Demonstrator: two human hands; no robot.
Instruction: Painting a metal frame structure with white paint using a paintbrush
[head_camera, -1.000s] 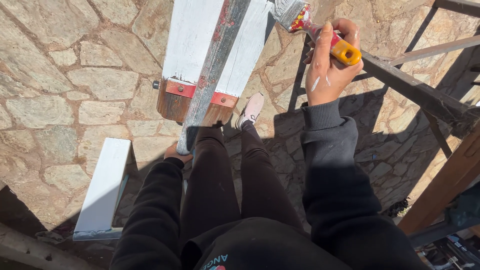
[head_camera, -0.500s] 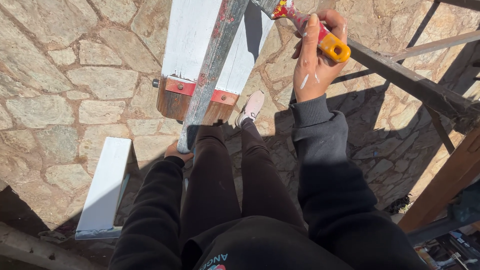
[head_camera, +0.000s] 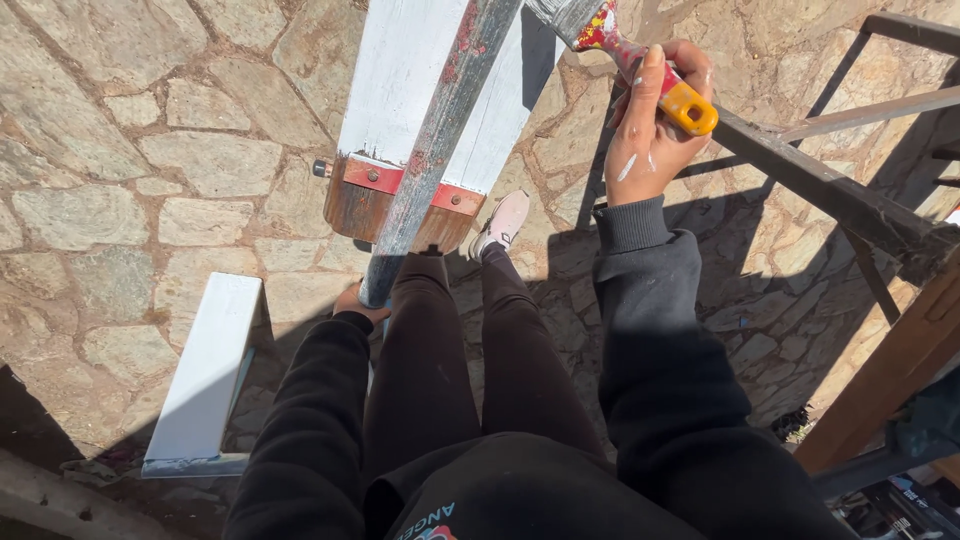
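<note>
My right hand (head_camera: 655, 125) grips a paintbrush (head_camera: 640, 62) with a yellow and red handle, its bristles at the top edge beside a white-painted wooden piece (head_camera: 420, 90). That piece has a brown unpainted end with red metal bands and a grey paint-flecked bar (head_camera: 435, 150) running down its middle. My left hand (head_camera: 358, 300) holds the lower end of the grey bar, mostly hidden behind my black sleeve and leg. White paint streaks mark my right palm.
I stand on stone paving (head_camera: 150, 170) in black clothes, one pale shoe (head_camera: 503, 222) showing. A white-painted board (head_camera: 205, 370) lies on the ground at left. A dark metal frame (head_camera: 830, 190) and a brown wooden beam (head_camera: 890, 370) stand at right.
My right hand has drifted slightly left and up with the paintbrush, bringing the bristles closer to the white piece. The left hand has stayed on the bar.
</note>
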